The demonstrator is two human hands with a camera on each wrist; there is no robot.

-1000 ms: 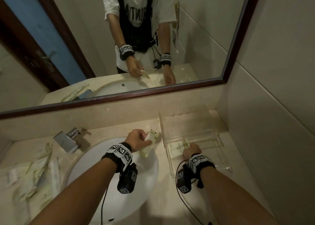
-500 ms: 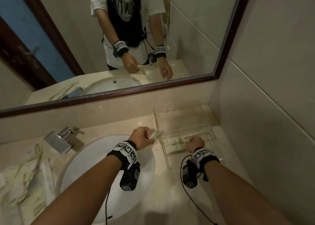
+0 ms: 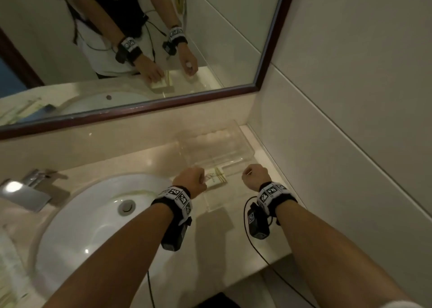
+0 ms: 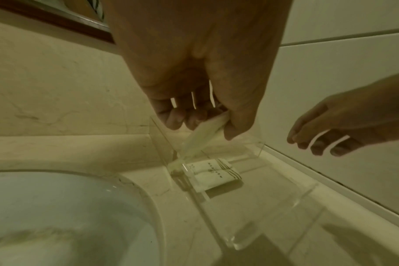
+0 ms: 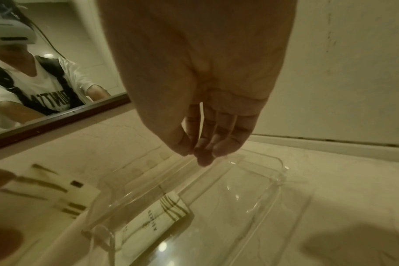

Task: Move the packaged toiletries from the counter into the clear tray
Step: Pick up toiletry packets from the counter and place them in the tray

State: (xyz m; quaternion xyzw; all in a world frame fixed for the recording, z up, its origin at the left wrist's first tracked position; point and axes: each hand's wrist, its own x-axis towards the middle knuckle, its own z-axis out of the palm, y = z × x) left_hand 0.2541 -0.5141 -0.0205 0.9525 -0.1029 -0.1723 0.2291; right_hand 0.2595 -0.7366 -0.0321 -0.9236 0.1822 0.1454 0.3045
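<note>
Fingers of the left hand (image 4: 194,90) pinch a cream packet (image 4: 203,131) above the clear tray (image 4: 307,187). Right hand (image 5: 201,108) hangs relaxed and empty over the tray's far side, above another packet (image 5: 155,219) inside.

The clear tray (image 3: 243,154) sits on the table in the corner against the wall, its walls see-through. A white packet (image 4: 213,173) printed with dark stripes lies flat inside near the tray's left wall. Another pale packet (image 4: 203,133) hangs tilted just above that wall.
</note>
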